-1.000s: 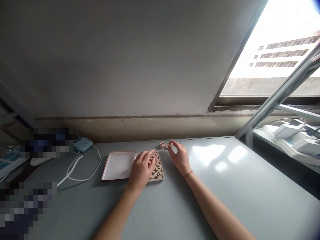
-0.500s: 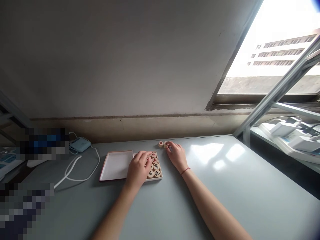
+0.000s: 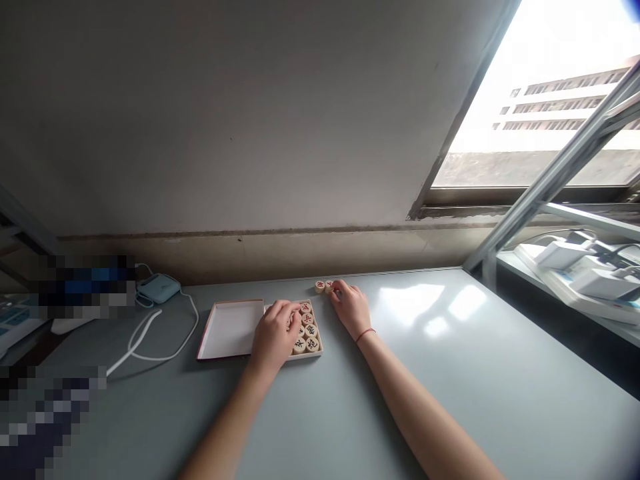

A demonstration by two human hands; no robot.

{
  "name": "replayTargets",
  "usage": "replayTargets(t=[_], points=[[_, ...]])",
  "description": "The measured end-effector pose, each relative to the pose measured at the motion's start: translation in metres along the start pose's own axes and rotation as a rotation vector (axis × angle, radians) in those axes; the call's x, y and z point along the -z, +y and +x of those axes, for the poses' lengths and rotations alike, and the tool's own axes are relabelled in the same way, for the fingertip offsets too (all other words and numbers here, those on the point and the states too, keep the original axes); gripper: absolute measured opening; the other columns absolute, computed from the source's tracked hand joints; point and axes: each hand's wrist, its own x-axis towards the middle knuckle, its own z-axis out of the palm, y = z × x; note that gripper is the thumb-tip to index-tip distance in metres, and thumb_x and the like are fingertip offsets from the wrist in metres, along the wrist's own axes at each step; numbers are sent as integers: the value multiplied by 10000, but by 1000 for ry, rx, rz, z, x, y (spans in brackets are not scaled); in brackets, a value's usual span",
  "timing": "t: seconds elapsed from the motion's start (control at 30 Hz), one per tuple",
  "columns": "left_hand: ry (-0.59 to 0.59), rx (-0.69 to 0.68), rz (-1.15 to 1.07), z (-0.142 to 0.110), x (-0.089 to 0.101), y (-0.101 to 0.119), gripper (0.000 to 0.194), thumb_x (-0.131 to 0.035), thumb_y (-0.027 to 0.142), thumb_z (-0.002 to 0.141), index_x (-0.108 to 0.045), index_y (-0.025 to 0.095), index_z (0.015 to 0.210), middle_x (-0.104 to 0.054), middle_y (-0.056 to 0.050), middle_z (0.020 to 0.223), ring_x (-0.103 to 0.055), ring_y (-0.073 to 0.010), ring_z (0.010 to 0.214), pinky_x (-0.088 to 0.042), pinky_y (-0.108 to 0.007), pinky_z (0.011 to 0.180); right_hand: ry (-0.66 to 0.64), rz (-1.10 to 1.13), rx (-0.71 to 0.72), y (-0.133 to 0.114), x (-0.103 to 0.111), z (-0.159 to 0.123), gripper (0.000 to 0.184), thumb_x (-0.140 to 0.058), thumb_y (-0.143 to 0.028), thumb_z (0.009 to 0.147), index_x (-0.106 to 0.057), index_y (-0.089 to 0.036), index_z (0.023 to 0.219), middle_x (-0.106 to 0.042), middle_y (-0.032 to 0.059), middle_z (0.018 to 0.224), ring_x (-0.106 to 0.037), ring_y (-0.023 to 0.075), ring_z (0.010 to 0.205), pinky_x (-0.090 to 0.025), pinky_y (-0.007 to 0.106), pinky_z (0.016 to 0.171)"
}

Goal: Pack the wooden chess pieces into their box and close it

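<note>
Chinese chess pieces (image 3: 311, 331), round and pale with red or black characters, fill the visible right part of a shallow white box (image 3: 310, 355). My left hand (image 3: 274, 331) is over the box's left part, fingers curved and thumb apart from them, with pieces showing in the gap. It hides the rest of the contents. Farther back, my right hand (image 3: 351, 308) has its thumb and index finger at the right side of a red-marked Chinese chess piece (image 3: 329, 286) on the table. Another red-marked piece (image 3: 319, 287) sits just left of it.
The box's lid (image 3: 231, 328) lies inside up, left of the box. A light blue device (image 3: 159, 289) and a white cable (image 3: 167, 359) are on the left of the grey table (image 3: 320, 420). White power adapters (image 3: 565, 257) stand on a shelf at right, past a metal frame.
The view has shifted slightly, moving everything a little left in the picture. Both hands keep nearly the same places, the left over the box and the right at the back piece.
</note>
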Motion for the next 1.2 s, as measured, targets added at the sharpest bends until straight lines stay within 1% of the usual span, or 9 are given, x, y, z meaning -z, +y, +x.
replayTargets(t=[0.27, 0.43, 0.6, 0.73, 0.9, 0.97, 1.03, 1.13, 1.2], points=[[17, -1, 46, 1, -1, -3, 216, -452, 183, 869, -653, 225, 937, -677, -36, 937, -641, -174, 846, -486, -290, 783, 35, 22, 23, -1, 1, -1, 146, -471, -210, 855, -613, -233, 877, -692, 36, 831, -572, 198, 774, -361, 279, 663], [35, 115, 288, 5, 3, -6, 200, -494, 199, 845, -686, 217, 899, -704, -63, 898, -624, -233, 860, -440, -351, 751, 82, 102, 61, -11, 8, -7, 219, -422, -182, 848, -615, -214, 948, -682, 66, 941, -573, 212, 857, -405, 303, 730], [-79, 198, 458, 12, -1, -4, 302, -459, 265, 874, -698, 204, 699, -702, -97, 803, -582, -280, 849, -398, -400, 725, -48, 267, 117, -34, 10, -20, 239, -382, -231, 869, -605, -223, 951, -647, 22, 707, -568, 171, 610, -418, 262, 572], [-94, 179, 459, 13, -11, -1, 343, -436, 307, 894, -695, 198, 698, -700, -105, 783, -571, -280, 845, -387, -415, 746, -81, 297, 171, -44, 9, -25, 215, -405, -259, 868, -603, -223, 942, -648, 21, 711, -585, 164, 601, -440, 260, 585], [-69, 168, 443, 10, -17, 0, 284, -459, 320, 894, -652, 192, 731, -703, -91, 747, -596, -258, 795, -373, -391, 759, -108, 355, 147, -43, 10, -24, 194, -429, -262, 849, -595, -231, 945, -665, 5, 733, -581, 152, 576, -449, 255, 582], [-59, 174, 420, 11, -17, 0, 231, -486, 320, 888, -633, 197, 759, -698, -76, 710, -606, -254, 774, -362, -379, 759, -96, 350, 146, -43, 11, -24, 187, -431, -246, 844, -596, -230, 930, -666, 7, 732, -592, 160, 607, -453, 263, 596], [-34, 156, 385, 11, -15, 1, 173, -517, 314, 880, -616, 206, 790, -697, -58, 718, -615, -249, 782, -350, -367, 766, -31, 336, 171, -44, 12, -24, 189, -420, -221, 848, -598, -224, 910, -673, 25, 773, -614, 181, 705, -468, 288, 659], [58, 76, 309, 11, -8, 6, 116, -545, 321, 881, -606, 222, 877, -712, -44, 837, -624, -236, 843, -340, -361, 799, 73, 348, 313, -49, 18, -25, 191, -471, -224, 834, -592, -216, 982, -683, 68, 963, -608, 221, 941, -467, 353, 822], [120, 44, 229, 9, -3, 13, 121, -550, 328, 886, -597, 223, 925, -715, -39, 885, -632, -217, 838, -346, -358, 818, 112, 374, 418, -55, 22, -28, 241, -517, -241, 827, -574, -217, 1060, -674, 78, 1042, -595, 224, 1007, -461, 372, 870]])
